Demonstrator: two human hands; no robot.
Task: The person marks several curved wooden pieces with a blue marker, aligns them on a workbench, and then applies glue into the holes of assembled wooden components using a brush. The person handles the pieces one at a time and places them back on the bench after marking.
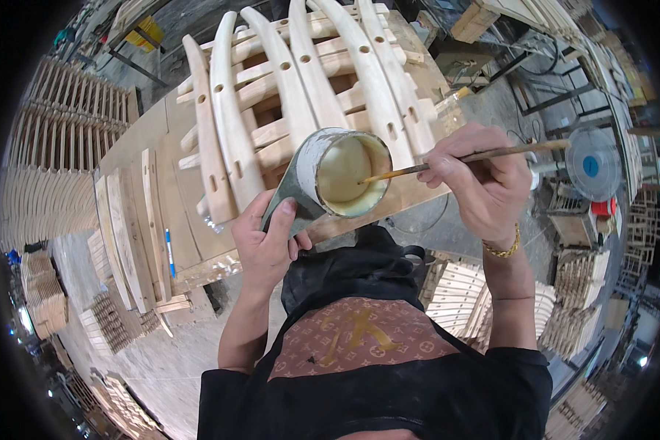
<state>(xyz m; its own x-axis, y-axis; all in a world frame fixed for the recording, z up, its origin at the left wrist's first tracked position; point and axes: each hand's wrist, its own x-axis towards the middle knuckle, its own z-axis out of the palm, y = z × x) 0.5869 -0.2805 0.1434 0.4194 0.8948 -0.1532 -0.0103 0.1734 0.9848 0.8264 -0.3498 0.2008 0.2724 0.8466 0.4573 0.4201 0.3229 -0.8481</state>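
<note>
My left hand (270, 233) is closed round the flat grey-green handle (289, 193) of a white cup (353, 174), tilted so its inside shows. Pale yellow, glue-like liquid lies in it, and dried drips coat its rim. Between the fingers of my right hand (484, 180) is a thin wooden stick (484, 155). Its yellow-stained tip reaches into the cup, at the liquid. Just beyond the cup, curved wooden pieces (297, 81) with round holes and slots lie crosswise in layers on the table. The cup covers part of the nearest ones.
The table has a cardboard top (154, 132). On its left lie several long wooden pieces (128, 235) and a blue-and-white pen (170, 253). Stacks of wooden parts (51, 154) stand at left, with more (462, 301) at lower right. A clear round container (592, 165) sits at far right.
</note>
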